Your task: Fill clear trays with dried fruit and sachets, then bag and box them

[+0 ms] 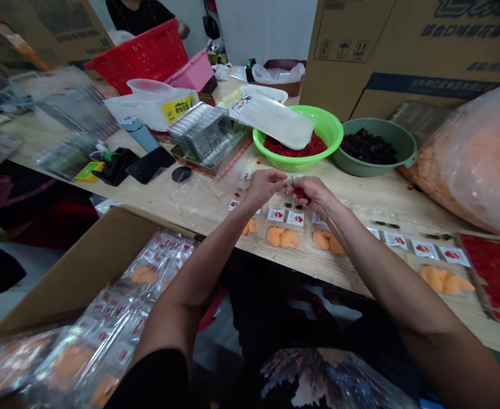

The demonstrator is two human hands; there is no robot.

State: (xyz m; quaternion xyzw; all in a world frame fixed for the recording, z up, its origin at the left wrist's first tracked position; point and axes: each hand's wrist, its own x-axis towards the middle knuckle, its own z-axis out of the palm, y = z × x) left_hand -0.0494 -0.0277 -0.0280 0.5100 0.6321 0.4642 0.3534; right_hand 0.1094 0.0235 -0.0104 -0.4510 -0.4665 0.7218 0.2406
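Note:
Above the middle of the table, my right hand [311,192] is curled around small red pieces [301,194] that show between the fingers. Close beside it, my left hand [264,186] has its fingertips pinched together; what they hold, if anything, is too small to make out. Below both hands lie clear plastic trays with orange pieces [282,236], printed white sachets [295,218] and small dark pieces. Just beyond the hands stands a bright green bowl [270,161] of red pieces, with a white translucent container [281,122] resting on top.
A grey-green bowl [373,168] holds dark pieces. At right are a bag of orange pieces [458,153] and a red-filled tray [494,272]. Stacked clear trays [201,133] and a phone [151,165] lie left. A carton [83,250] holds filled packs. Another person [141,16] is behind.

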